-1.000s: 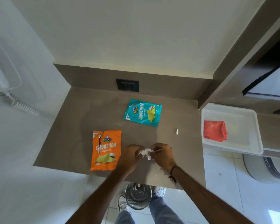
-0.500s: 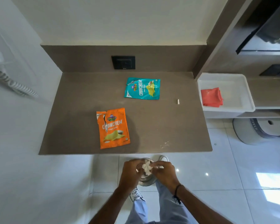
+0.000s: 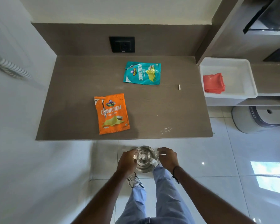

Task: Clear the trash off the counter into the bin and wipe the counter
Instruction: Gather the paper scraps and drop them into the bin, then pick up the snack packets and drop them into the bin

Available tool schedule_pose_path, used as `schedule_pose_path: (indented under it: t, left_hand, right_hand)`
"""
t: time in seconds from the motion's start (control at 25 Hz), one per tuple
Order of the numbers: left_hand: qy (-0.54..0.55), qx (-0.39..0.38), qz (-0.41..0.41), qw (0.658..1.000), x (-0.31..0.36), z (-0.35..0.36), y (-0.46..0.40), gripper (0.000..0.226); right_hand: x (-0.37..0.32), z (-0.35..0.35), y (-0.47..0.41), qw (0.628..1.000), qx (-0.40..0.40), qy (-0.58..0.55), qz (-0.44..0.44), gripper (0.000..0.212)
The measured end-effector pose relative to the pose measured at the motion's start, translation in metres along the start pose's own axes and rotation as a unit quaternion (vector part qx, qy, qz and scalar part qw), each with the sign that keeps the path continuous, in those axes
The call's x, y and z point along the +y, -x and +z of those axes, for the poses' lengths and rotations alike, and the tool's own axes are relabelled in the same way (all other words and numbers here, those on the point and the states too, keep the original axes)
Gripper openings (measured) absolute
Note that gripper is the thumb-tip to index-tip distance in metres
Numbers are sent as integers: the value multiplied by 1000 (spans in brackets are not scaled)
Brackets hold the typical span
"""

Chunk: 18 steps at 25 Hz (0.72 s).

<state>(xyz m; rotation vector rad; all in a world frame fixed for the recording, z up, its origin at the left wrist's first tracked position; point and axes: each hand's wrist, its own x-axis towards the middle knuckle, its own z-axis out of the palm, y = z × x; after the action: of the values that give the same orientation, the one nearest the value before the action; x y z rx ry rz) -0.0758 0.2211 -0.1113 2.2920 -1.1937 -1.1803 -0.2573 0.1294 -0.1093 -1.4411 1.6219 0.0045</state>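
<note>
A small steel bin [image 3: 145, 170] stands on the floor below the counter's front edge, with crumpled white paper [image 3: 142, 157] inside it. My left hand [image 3: 127, 160] hovers at the bin's left rim, its fingers loosely apart and holding nothing. At the right rim my right hand [image 3: 168, 157] pinches a thin white scrap [image 3: 162, 154]. On the brown counter [image 3: 71, 94] lie an orange chips packet [image 3: 111, 113], a teal chips packet [image 3: 142, 73], a small white stub [image 3: 179, 87] and some white crumbs [image 3: 166, 130].
A white tray [image 3: 249, 75] to the right of the counter holds a folded red cloth [image 3: 213, 83]. Below it a grey round container [image 3: 257, 122] sits on the tiled floor. A black socket [image 3: 121, 44] is set in the back panel. My legs and a shoe are beneath the bin.
My hands carried the crumpled paper from the counter's front edge down to the bin. They have since parted, and the paper now lies inside it.
</note>
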Motion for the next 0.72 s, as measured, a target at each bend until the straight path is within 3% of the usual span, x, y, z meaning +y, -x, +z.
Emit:
schedule_pose_path:
  t: [0.32, 0.48, 0.56, 0.64, 0.72]
  left_hand:
    - [56, 72, 86, 992, 28, -52, 6, 20]
    - [84, 144, 137, 976, 44, -86, -1, 17]
    - [99, 241, 112, 959, 46, -108, -9, 15]
    - [68, 333, 28, 940, 41, -129, -21, 22]
    - [46, 326, -96, 939, 32, -144, -33, 34]
  right_hand:
    - [-53, -32, 19, 995, -13, -34, -98, 21]
    - [-98, -37, 21, 982, -30, -41, -184, 29]
    - [-124, -38, 12, 979, -20, -50, -196, 35]
    - [-151, -36, -3, 984, 2, -46, -174, 33]
    - [-173, -26, -21, 991, -21, -56, -123, 32]
